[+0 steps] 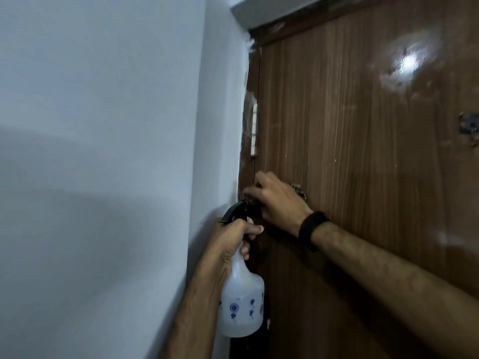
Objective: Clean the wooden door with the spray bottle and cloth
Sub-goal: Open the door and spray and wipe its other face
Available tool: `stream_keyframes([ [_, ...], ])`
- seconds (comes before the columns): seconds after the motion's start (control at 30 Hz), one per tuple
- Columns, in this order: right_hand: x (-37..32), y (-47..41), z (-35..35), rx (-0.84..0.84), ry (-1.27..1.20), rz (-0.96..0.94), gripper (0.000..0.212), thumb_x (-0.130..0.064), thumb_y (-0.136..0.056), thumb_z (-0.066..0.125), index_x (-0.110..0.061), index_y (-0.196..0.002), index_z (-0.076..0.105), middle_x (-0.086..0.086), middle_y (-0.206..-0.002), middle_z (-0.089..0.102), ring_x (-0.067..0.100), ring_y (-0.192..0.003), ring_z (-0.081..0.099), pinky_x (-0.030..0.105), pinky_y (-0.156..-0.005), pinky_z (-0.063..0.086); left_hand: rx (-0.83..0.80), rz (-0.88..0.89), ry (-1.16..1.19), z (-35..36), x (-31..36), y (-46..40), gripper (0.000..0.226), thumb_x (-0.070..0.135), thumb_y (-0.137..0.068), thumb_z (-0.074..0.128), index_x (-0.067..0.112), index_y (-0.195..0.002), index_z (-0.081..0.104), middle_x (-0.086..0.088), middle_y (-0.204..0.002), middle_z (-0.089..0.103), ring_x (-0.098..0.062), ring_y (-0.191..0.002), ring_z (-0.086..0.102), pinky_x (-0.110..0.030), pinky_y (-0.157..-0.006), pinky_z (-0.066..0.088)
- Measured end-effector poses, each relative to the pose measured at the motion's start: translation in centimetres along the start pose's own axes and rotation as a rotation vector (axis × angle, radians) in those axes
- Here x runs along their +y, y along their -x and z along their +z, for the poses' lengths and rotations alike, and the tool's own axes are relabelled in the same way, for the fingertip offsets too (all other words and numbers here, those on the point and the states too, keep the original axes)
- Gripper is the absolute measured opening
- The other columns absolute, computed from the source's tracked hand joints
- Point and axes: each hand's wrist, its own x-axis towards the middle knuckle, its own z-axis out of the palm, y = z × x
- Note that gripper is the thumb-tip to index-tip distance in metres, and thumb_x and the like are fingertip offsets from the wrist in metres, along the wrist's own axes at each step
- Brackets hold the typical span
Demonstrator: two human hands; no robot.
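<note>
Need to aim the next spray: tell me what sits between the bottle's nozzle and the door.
The right hand does. It presses a cloth, mostly hidden beneath it, against the door near the hinge edge, just above and beyond the nozzle of the bottle gripped by the left hand. Nothing else visible intervenes.

The spray bottle (242, 301) hangs at the door's (363, 177) left edge — hinge (254, 130) above, wall (103, 151) further left.
</note>
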Motion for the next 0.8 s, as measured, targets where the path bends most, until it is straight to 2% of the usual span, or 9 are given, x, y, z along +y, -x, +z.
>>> stream_keyframes([
  [0.07,-0.1,0.2,0.3,0.092,0.002,0.091,0.047,0.008,-0.079,0.071,-0.008,-0.122,0.067,0.009,-0.107,0.053,0.024,-0.093,0.050,0.033,-0.070,0.051,0.021,-0.044,-0.008,-0.1,-2.0,0.6,0.020,0.008,-0.086,0.068,0.013,-0.075,0.052,0.006,-0.046,0.046,-0.011,-0.038,0.034,-0.021,-0.041,0.034],
  [0.17,-1.1,1.8,1.5,0.118,0.012,0.088,0.049,0.010,-0.077,0.071,-0.006,-0.123,0.067,0.011,-0.110,0.055,0.027,-0.097,0.051,0.033,-0.072,0.050,0.047,-0.115,0.010,-0.4,-5.1,2.0,0.018,0.010,-0.087,0.069,0.013,-0.079,0.053,0.007,-0.042,0.043,-0.013,-0.039,0.034,-0.024,-0.044,0.034],
  [0.3,-4.2,7.6,5.1,-0.048,-0.003,-0.020,0.050,0.005,-0.073,0.075,-0.008,-0.121,0.068,0.010,-0.113,0.054,0.025,-0.095,0.049,0.034,-0.069,0.049,0.102,-0.205,0.035,-1.0,-9.9,3.9,0.018,0.011,-0.085,0.071,0.013,-0.080,0.053,0.007,-0.042,0.043,-0.013,-0.039,0.035,-0.021,-0.040,0.035],
  [0.47,-8.4,15.0,8.3,-0.223,0.000,-0.133,0.056,-0.004,-0.068,0.080,-0.010,-0.121,0.066,0.006,-0.109,0.054,0.021,-0.093,0.048,0.033,-0.073,0.048,0.145,-0.299,0.003,-1.2,-15.9,7.2,0.014,0.008,-0.084,0.073,0.010,-0.085,0.059,0.005,-0.044,0.045,-0.013,-0.038,0.037,-0.025,-0.044,0.037],
  [0.57,-8.4,15.1,8.6,-0.126,0.014,-0.064,0.054,0.006,-0.072,0.073,-0.004,-0.124,0.063,0.012,-0.107,0.056,0.025,-0.090,0.050,0.037,-0.069,0.049,0.159,-0.366,0.012,-1.5,-19.1,8.8,0.014,0.006,-0.083,0.074,0.010,-0.086,0.061,0.003,-0.050,0.049,-0.011,-0.038,0.039,-0.024,-0.043,0.037],
  [0.7,-7.9,12.6,9.2,0.027,0.010,0.084,0.051,0.015,-0.076,0.066,-0.002,-0.124,0.061,0.014,-0.108,0.056,0.027,-0.091,0.050,0.035,-0.072,0.048,0.224,-0.421,0.008,-1.6,-22.3,9.5,0.015,0.009,-0.082,0.077,0.010,-0.087,0.062,0.004,-0.047,0.048,-0.010,-0.037,0.041,-0.022,-0.040,0.038],
  [0.8,-8.9,12.7,10.2,0.005,0.021,0.048,0.051,0.014,-0.075,0.065,-0.003,-0.123,0.063,0.013,-0.109,0.056,0.027,-0.093,0.049,0.036,-0.074,0.047,0.276,-0.451,0.017,-1.7,-23.7,9.6,0.016,0.009,-0.081,0.079,0.010,-0.090,0.066,0.001,-0.053,0.051,-0.011,-0.039,0.044,-0.024,-0.042,0.039],
])
